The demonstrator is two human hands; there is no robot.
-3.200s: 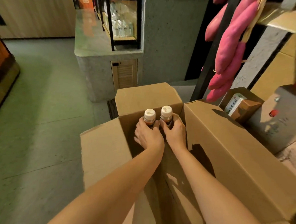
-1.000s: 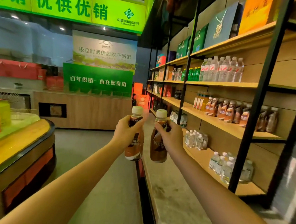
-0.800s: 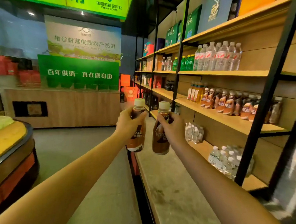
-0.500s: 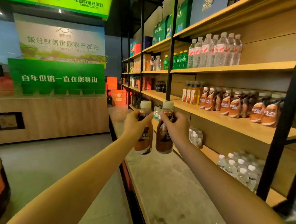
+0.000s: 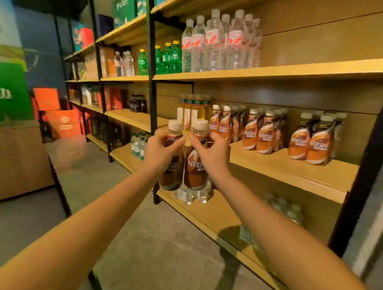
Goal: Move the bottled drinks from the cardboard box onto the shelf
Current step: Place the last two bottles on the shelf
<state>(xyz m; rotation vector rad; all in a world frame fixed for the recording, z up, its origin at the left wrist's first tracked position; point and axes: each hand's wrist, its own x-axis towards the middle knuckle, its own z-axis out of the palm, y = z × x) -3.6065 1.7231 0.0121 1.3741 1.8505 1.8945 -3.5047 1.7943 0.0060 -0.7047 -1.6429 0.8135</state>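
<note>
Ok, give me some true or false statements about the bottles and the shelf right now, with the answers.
1. The left hand grips the left bottle, and the right hand grips the right bottle. True.
2. Both held bottles lack caps. False: both have caps on.
3. Matching coffee bottles stand on the middle shelf. True.
4. The held bottles already stand on that shelf. False: they are held in the air in front of it.

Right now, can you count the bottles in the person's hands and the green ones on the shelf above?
Brown plastic coffee bottles with white caps: 2, one in the left hand, one in the right hand
Green plastic bottles showing on the upper wooden shelf: 4
Total: 6
</note>
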